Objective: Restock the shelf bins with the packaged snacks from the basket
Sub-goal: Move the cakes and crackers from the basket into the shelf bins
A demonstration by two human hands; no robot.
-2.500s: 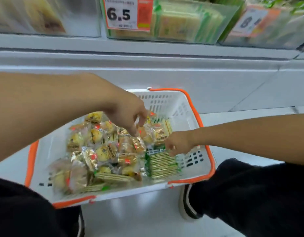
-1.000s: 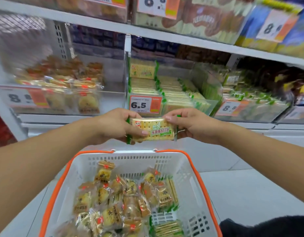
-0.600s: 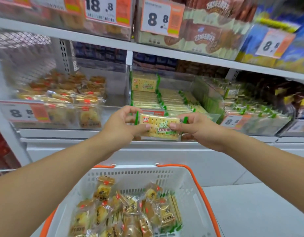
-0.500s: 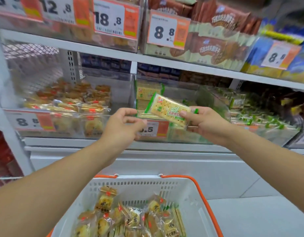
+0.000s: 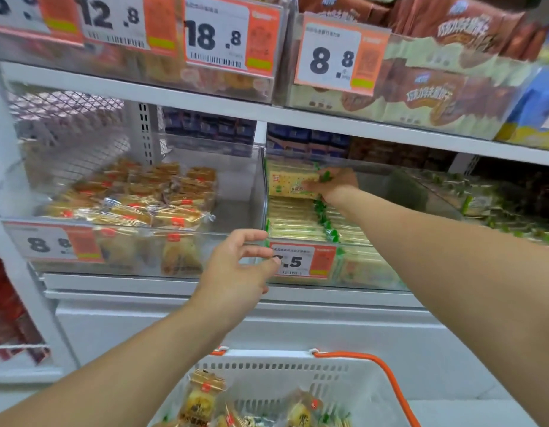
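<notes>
Right hand (image 5: 336, 184) grips cracker pack (image 5: 290, 184) over bin (image 5: 387, 174) stack; left hand (image 5: 236, 269) loose, holding nothing. Next: release pack onto stack.

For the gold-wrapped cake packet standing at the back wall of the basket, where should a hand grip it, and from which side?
Judging by its pose, grip the gold-wrapped cake packet by its flat crimped top edge, coming from above. It stands upright against the basket wall, with that seam uppermost and free.
</notes>
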